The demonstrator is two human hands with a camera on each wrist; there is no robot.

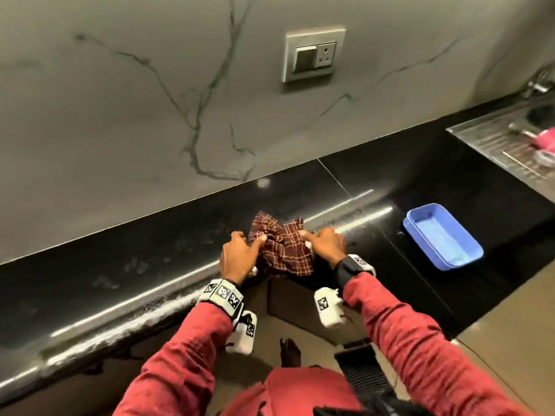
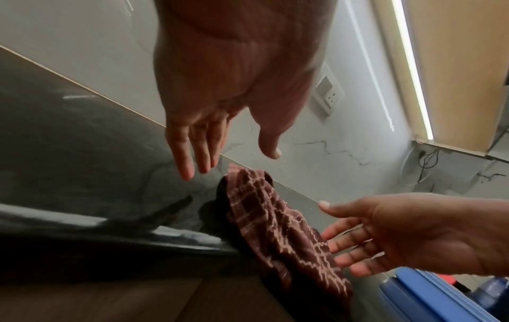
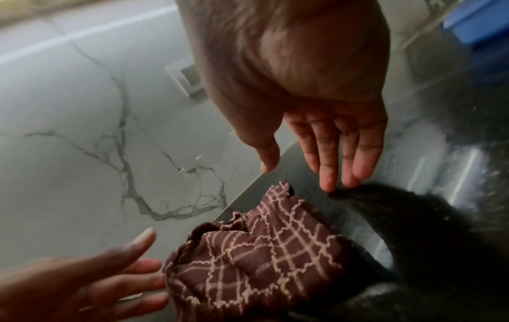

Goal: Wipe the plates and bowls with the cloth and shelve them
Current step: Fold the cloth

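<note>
Your fingers (image 3: 327, 152) are reaching straight and loosely spread, left hand (image 1: 237, 256) and right hand (image 1: 326, 244) flanking the crumpled checked brown cloth (image 1: 282, 247) lying at the black countertop's (image 1: 120, 250) front edge, blue tray (image 1: 443, 235) sitting nearby.

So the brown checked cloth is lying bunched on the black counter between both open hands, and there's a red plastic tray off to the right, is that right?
Not quite: the rectangular plastic tray is blue, not red, as the head view shows. The rest holds: the brown checked cloth lies bunched on the black counter, between the open left hand and right hand.
</note>
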